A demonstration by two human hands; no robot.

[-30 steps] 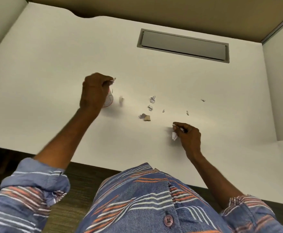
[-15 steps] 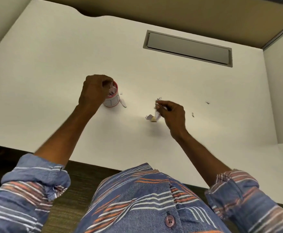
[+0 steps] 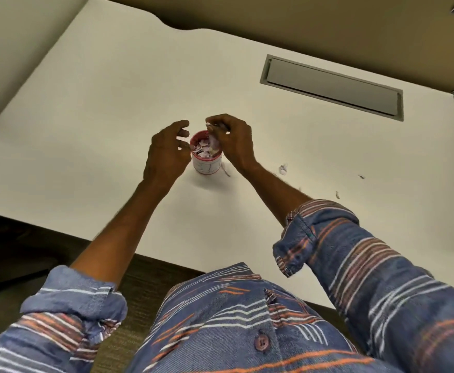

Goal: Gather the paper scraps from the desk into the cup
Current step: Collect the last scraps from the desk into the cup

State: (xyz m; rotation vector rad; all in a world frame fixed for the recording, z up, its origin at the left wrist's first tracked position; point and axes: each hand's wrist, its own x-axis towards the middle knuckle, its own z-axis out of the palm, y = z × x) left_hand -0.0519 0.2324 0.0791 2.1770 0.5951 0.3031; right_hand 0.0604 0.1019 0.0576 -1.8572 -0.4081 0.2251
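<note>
Cup (image 3: 206,164) sits mid-desk (image 3: 86,130), packed to the rim. Right hand (image 3: 235,142) pinches scraps (image 3: 209,127) just above the far rim. Left hand (image 3: 166,154) is loosely curled beside the cup, holding nothing; contact unclear. Risks: the pile's heaped, so the drop may slide off back onto the desk, and either hand could knock the light cup over. Stray bits (image 3: 283,169) lie toward the right edge, a sliver (image 3: 226,172) at the cup's base.
</note>
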